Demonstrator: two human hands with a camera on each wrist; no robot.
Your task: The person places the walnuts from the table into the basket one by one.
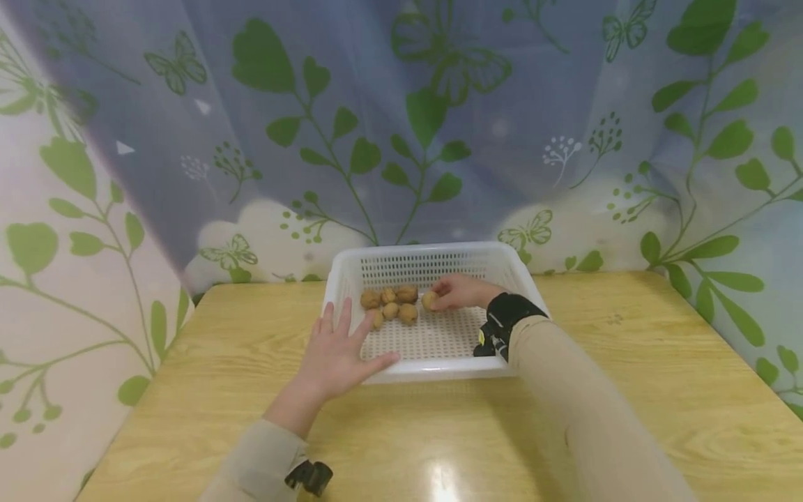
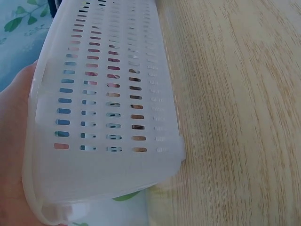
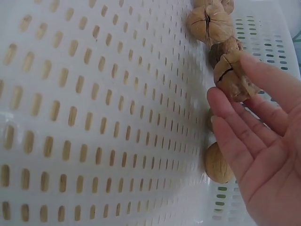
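Observation:
Inside the white plastic basket point(image 1: 439, 369), my right hand point(image 1: 461, 291) pinches a walnut point(image 1: 429, 300) between thumb and fingertips. A dark crack runs across this walnut's shell point(image 3: 228, 77) in the right wrist view. Just left of it, several more walnuts point(image 1: 408, 314) lie in two short rows on the basket floor. Another walnut point(image 3: 218, 164) shows beneath my right fingers. My left hand point(image 1: 335, 355) rests over the basket's left front rim, fingers spread and straight. From the left wrist, that hand point(image 2: 16, 141) lies along the rim, its fingers hidden behind the slotted wall point(image 2: 103, 165).
The basket stands near the back of a wooden table point(image 1: 401, 432). A patterned curtain point(image 1: 389, 139) with green leaves and butterflies hangs right behind it. Black straps with small devices point(image 1: 505, 317) sit on the wrists.

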